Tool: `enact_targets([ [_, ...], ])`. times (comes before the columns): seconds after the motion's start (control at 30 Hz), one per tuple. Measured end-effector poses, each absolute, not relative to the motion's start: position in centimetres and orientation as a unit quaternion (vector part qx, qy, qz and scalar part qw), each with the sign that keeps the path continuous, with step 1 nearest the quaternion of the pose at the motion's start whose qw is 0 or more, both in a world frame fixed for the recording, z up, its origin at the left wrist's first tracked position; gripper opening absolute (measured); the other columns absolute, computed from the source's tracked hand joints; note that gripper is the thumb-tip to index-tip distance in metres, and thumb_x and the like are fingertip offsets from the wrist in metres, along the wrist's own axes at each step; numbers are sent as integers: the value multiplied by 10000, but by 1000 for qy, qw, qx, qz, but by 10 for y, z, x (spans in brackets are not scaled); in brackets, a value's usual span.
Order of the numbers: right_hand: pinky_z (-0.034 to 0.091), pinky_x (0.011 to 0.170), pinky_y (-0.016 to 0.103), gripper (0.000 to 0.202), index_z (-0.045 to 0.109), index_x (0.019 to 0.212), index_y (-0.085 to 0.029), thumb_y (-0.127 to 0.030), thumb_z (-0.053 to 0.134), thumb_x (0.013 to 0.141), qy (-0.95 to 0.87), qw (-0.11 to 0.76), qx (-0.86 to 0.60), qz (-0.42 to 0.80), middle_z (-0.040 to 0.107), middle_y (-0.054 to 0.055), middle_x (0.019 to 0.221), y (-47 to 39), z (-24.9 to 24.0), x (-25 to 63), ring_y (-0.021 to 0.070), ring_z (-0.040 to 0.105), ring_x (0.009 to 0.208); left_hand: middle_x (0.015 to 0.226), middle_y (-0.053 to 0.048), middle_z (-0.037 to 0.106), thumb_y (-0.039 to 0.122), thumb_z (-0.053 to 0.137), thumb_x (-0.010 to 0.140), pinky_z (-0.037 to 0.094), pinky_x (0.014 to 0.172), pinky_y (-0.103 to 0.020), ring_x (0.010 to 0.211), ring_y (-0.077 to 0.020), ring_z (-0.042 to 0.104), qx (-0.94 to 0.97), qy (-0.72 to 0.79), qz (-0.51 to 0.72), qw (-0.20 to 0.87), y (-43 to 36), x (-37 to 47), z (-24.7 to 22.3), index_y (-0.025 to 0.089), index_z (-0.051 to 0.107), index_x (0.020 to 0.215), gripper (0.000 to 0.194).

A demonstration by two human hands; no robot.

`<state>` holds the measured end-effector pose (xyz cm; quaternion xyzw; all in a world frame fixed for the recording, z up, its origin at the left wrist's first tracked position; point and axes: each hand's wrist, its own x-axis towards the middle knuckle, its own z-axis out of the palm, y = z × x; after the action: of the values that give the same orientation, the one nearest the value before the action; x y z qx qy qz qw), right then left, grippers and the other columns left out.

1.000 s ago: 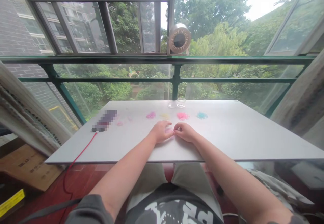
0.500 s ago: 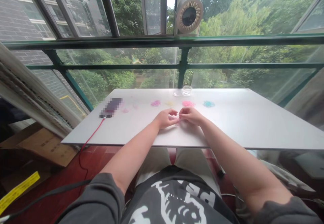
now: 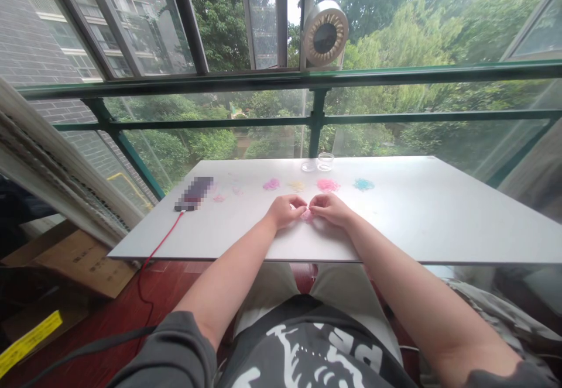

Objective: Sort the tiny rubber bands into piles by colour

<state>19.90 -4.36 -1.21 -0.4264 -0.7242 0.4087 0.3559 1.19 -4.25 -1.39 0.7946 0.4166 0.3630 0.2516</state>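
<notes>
My left hand [image 3: 285, 210] and my right hand [image 3: 331, 208] meet over the near part of the white table [image 3: 417, 218]. Thumb and fingertips are pinched together on each, almost touching the other hand. A small light-pink piece [image 3: 307, 216] shows between and just below the fingertips, its exact kind too small to make out. Past my hands lie little heaps of tiny coloured pieces: a purple heap [image 3: 271, 184], a yellow heap [image 3: 295, 186], a bright pink heap [image 3: 328, 185] and a teal heap [image 3: 363, 184].
A clear round container [image 3: 325, 161] stands at the far edge beside a clear lid [image 3: 308, 167]. A blurred dark phone-like object [image 3: 194, 193] with a red cable [image 3: 167, 234] lies at the left. A few pale pink bits [image 3: 219, 198] lie nearby. A round fan-like device [image 3: 326, 34] is by the window.
My fingertips have come closer together, and my left hand has closed from a looser hold. More of the pink piece shows below them. The view has tilted slightly.
</notes>
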Motion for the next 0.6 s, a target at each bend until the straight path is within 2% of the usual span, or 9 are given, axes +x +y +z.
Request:
enact_targets([
  [0.13, 405, 534, 230, 150, 601, 714, -137, -274, 618, 655, -729, 368, -428, 388, 620, 10, 625, -45, -13, 200, 119, 539, 569, 781, -20, 713, 254, 582, 727, 482, 698, -237, 710, -129, 628, 794, 418, 362, 254, -43, 12, -13, 159, 688, 827, 173],
  [0.3, 289, 469, 211, 129, 624, 704, -136, -238, 631, 627, -734, 373, -437, 362, 502, -44, 515, -48, -12, 200, 75, 400, 480, 780, -19, 714, 274, 589, 730, 482, 664, -225, 652, -113, 611, 791, 416, 364, 262, -45, 12, -12, 162, 699, 830, 186],
  [0.6, 333, 509, 227, 141, 569, 670, -152, -290, 589, 650, -723, 389, -424, 383, 507, -36, 555, -48, -14, 199, 86, 418, 500, 757, -5, 713, 287, 569, 758, 478, 696, -235, 647, -115, 602, 794, 426, 360, 242, -46, 13, -12, 177, 704, 811, 182],
])
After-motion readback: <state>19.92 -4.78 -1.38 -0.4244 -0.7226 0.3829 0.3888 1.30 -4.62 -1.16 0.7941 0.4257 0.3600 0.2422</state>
